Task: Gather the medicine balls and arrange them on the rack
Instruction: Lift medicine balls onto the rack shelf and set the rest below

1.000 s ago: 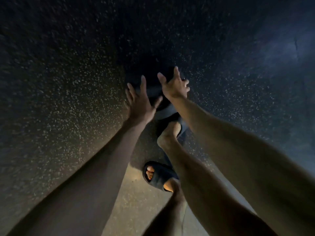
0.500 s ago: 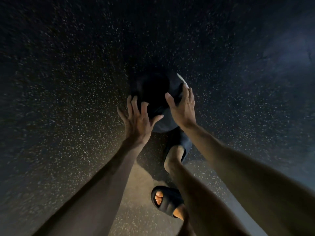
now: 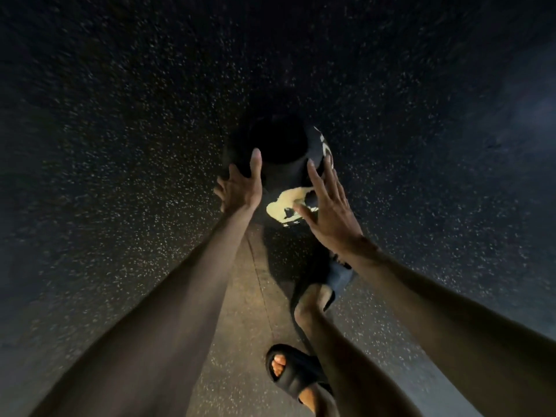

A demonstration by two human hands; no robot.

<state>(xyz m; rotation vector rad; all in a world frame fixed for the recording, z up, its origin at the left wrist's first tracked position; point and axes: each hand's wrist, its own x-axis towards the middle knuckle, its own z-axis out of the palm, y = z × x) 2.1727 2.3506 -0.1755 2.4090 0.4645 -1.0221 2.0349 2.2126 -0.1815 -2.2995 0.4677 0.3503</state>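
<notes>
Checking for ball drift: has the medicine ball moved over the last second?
Yes. The medicine ball has rolled forward, away from the planted front sandal; the gap between them has widened, and the ball's pale print now faces up.

I saw the medicine ball (image 3: 282,164) between the two hands, ahead of the feet. The left hand (image 3: 240,185) lay against its left side, fingers straight. The right hand (image 3: 331,212) was spread at its right side, and I could not tell whether it touched. Nor could I tell whether the ball rested on the floor (image 3: 120,145). Nearer me than the ball, the far sandal (image 3: 337,275) stood just under the right wrist. The near sandal (image 3: 294,374) stood closer still, between the forearms.
</notes>
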